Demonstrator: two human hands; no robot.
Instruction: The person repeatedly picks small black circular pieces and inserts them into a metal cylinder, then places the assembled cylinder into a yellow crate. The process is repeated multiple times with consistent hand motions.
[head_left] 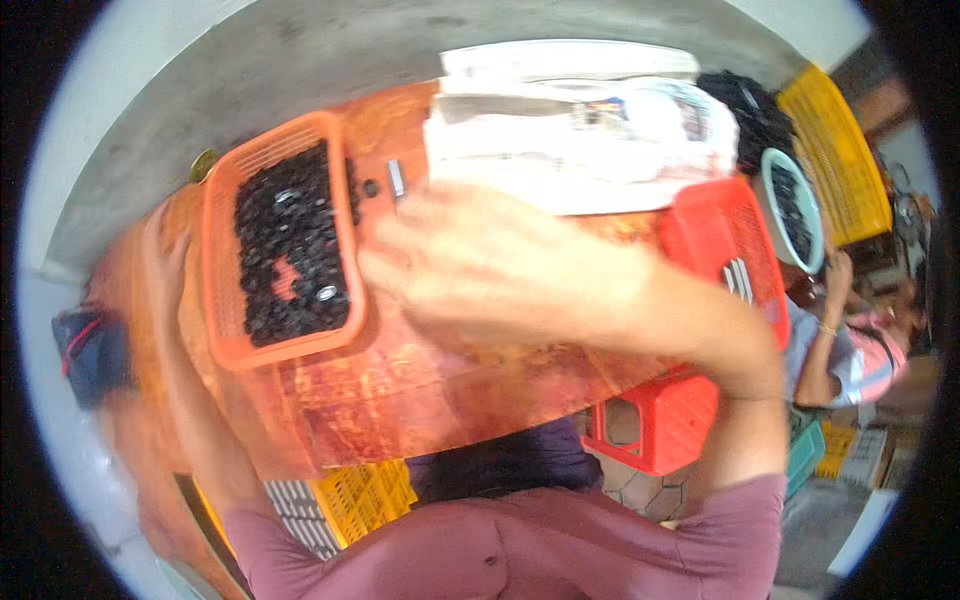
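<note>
An orange plastic basket (pixel 222 300) lies on the orange-brown table (pixel 400 390) and holds several small black round pieces (pixel 290 250). My right hand (pixel 490 265) is blurred above the table just right of the basket. Its fingers stretch left toward the basket's right rim, and I see nothing in them. My left hand (pixel 168 255) reaches up along the table's left edge to the basket's left side. Blur hides whether it grips anything. A small dark rectangular part (pixel 396 178) and a black round piece (pixel 370 187) lie loose by the basket's far right corner.
White plastic bags (pixel 570 130) are stacked at the table's far side. A red basket (pixel 720 245) and a pale bowl of black pieces (pixel 792 205) sit at the right, where another person (pixel 850 350) works. A red stool (pixel 655 425) and yellow crates (pixel 365 495) stand below the table.
</note>
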